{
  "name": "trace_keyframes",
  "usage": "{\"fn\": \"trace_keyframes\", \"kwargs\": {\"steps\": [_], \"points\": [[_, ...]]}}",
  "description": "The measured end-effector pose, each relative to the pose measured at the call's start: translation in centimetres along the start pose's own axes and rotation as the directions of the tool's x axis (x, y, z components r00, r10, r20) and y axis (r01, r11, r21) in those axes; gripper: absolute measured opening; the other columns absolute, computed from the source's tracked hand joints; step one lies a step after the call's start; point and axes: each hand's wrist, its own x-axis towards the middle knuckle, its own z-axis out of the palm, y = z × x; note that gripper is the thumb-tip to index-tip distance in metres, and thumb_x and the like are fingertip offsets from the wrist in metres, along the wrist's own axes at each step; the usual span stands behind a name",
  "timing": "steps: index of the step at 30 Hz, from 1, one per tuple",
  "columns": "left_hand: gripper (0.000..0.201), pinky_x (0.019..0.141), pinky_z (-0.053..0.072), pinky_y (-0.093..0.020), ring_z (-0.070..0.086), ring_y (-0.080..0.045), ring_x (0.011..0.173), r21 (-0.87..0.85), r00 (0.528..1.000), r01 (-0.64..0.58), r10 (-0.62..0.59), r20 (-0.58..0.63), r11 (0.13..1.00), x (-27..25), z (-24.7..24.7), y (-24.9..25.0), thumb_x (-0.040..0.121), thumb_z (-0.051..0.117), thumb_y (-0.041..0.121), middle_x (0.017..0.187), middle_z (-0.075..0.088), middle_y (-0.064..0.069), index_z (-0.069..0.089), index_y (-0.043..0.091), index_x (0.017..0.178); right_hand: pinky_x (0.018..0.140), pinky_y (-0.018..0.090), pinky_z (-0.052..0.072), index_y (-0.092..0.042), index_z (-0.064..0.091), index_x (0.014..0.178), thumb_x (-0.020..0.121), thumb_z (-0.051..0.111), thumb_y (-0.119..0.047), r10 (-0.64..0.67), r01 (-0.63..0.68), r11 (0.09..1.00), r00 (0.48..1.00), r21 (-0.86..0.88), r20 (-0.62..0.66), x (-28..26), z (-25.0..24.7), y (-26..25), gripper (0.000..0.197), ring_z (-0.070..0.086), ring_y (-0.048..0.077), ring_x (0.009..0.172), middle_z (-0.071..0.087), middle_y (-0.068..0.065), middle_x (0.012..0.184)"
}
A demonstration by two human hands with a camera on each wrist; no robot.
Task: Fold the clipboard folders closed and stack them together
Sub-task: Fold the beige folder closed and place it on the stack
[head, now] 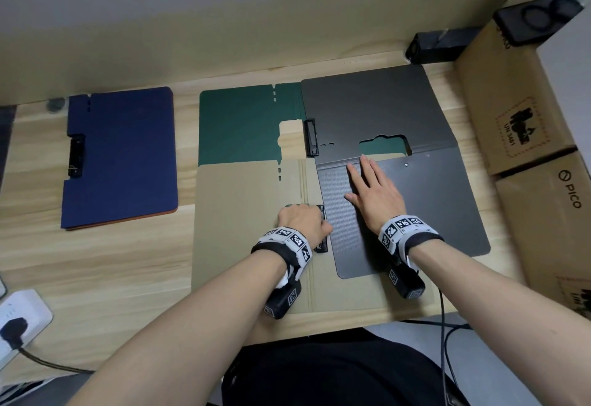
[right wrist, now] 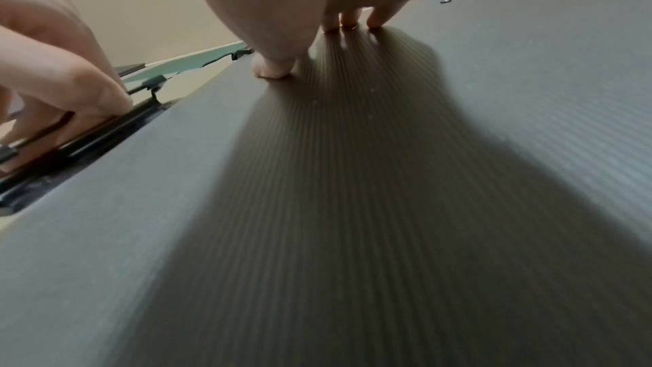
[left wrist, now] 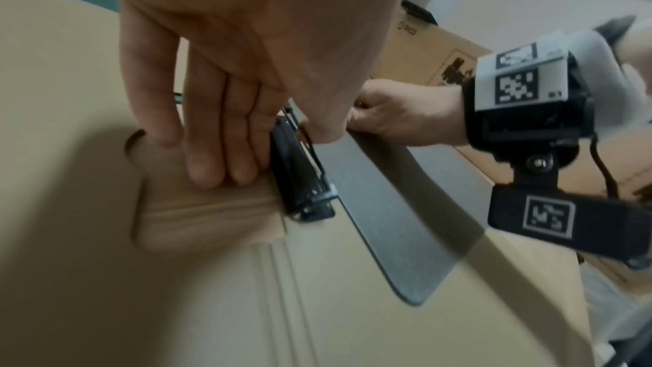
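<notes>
Hands on two opened clipboard folders at the desk's near edge.

Right hand (head: 372,193) lies flat, fingers straight and spread, pressing the near panel of the grey folder (head: 412,214); that folder lies open, its far panel (head: 367,108) overlapping the green folder (head: 240,124); left hand (head: 302,222), just left of the grey folder, has its fingers bent down onto the black clip (left wrist: 300,175) of the beige folder (head: 243,214), which lies open partly under the grey one; whether it grips the clip, I cannot tell; blue folder (head: 123,158) lies closed, well left of the grey folder; cardboard boxes (head: 511,111) stand to its right.
</notes>
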Motion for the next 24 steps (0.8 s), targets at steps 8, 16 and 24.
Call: {"fn": "trace_keyframes", "kwargs": {"steps": [8, 16, 24], "points": [[0.049, 0.074, 0.048, -0.036, 0.065, -0.035, 0.091, -0.227, 0.996, 0.001, -0.021, -0.086, 0.974, -2.7, 1.0, -3.9, 0.096, 0.035, 0.051, 0.098, 0.071, -0.011, 0.063, 0.012, 0.087, 0.118, 0.043, 0.025, -0.019, 0.017, 0.154, 0.098, 0.041, -0.047, 0.018, -0.017, 1.0, 0.999, -0.017, 0.031, 0.1, -0.5, -0.6, 0.066, 0.011, 0.029, 0.15, 0.011, 0.011, 0.163], [0.029, 0.091, 0.046, -0.039, 0.054, -0.032, 0.113, -0.477, 0.902, 0.38, -0.432, 0.001, 0.792, -7.4, 2.2, -15.5, 0.089, 0.053, 0.027, 0.122, 0.055, -0.009, 0.057, 0.014, 0.114, 0.119, 0.042, 0.021, -0.015, 0.019, 0.152, 0.095, 0.053, -0.042, 0.049, -0.052, 0.998, 0.995, 0.033, 0.088, -0.1, -2.7, -2.5, 0.072, 0.005, 0.028, 0.151, 0.006, 0.012, 0.163], [0.065, 0.097, 0.047, -0.039, 0.055, -0.034, 0.116, -0.733, 0.764, 0.551, -0.594, 0.251, 0.4, -8.0, 2.3, -18.8, 0.067, 0.068, 0.034, 0.125, 0.053, -0.013, 0.052, 0.012, 0.126, 0.122, 0.04, 0.019, -0.016, 0.023, 0.152, 0.095, 0.052, -0.034, -0.059, 0.048, 0.996, 0.984, 0.069, 0.17, -2.0, -1.9, -5.8, 0.066, 0.009, 0.025, 0.151, 0.011, 0.005, 0.163]]}}
